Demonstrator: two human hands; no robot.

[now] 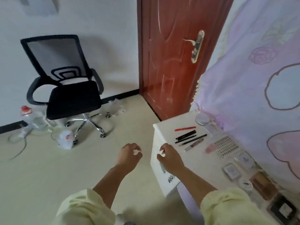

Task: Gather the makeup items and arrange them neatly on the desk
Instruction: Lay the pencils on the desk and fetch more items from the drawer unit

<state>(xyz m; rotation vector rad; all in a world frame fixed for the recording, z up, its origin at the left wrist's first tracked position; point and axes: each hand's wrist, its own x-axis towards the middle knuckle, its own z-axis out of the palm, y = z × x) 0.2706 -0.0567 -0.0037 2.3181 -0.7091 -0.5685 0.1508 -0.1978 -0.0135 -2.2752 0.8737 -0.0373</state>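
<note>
Both hands hang in front of the person with the fingers curled in. The left hand [129, 154] is over the pale floor, and the right hand [168, 157] is over the near left edge of the white desk [168, 135]. A small whitish bit shows at the fingertips of each hand. From here I cannot tell whether it is a nail or something pinched, so I cannot say what either hand grips.

The makeup lies on the desk, apart from both hands. At about one o'clock from the right hand is a row of slim sticks: a silver-capped tube [194, 144] nearest, then the black pencils [185, 135], then a red pencil [185, 128] farthest. At about two o'clock sits a sheet of small nail tips [226, 146] with a pink piece [210, 148] just beside it. At three to four o'clock small square cases [231, 171], a round jar [246, 184] and a brown palette [263, 187] line the desk's right side against the patterned cloth [259, 78].

A black office chair [73, 95] stands at ten o'clock, and a red-brown door [175, 54] at twelve.
</note>
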